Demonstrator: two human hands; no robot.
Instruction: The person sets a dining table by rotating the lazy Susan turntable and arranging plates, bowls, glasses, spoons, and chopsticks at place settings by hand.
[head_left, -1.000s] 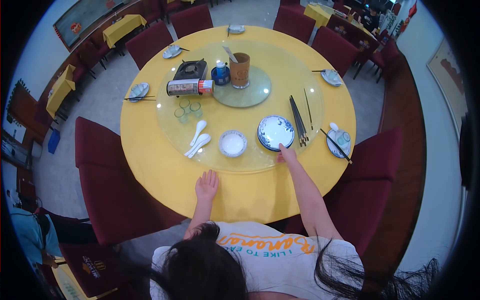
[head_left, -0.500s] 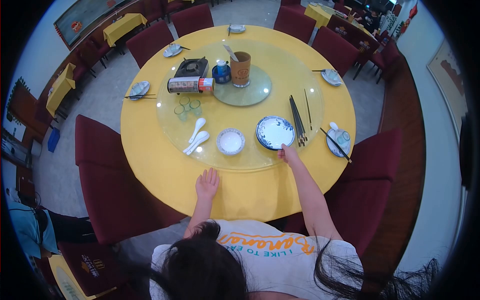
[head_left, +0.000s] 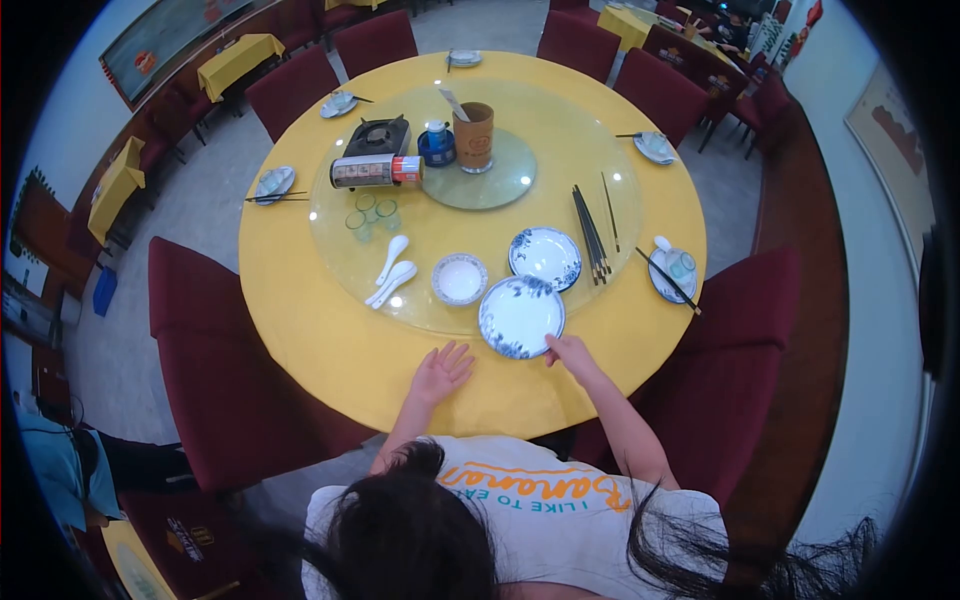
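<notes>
Head view: I have the held plate (head_left: 521, 317) just to the near right of the bowl (head_left: 461, 279), my landmark, its patterned rim crossing the edge of the glass turntable (head_left: 335, 285) and, as I see it, overlapping the near rim of the other plate (head_left: 545, 257). My right hand (head_left: 565, 355) pinches the held plate at its near right edge; I cannot tell if its underside touches anything. My left hand (head_left: 443, 373) is released, palm up with fingers spread, nearer me than the bowl and holding nothing. Yellow tablecloth (head_left: 500, 403) runs from below the bowl to the table's near edge, giving both hands sideways room. Left of the bowl lie two white spoons (head_left: 393, 272); beyond those, glasses (head_left: 373, 216) stand together. Right of the bowl, past the other plate, dark chopsticks (head_left: 592, 235) limit the room. Far beyond the bowl stand a stove (head_left: 378, 139) and a brown cup (head_left: 474, 137).
</notes>
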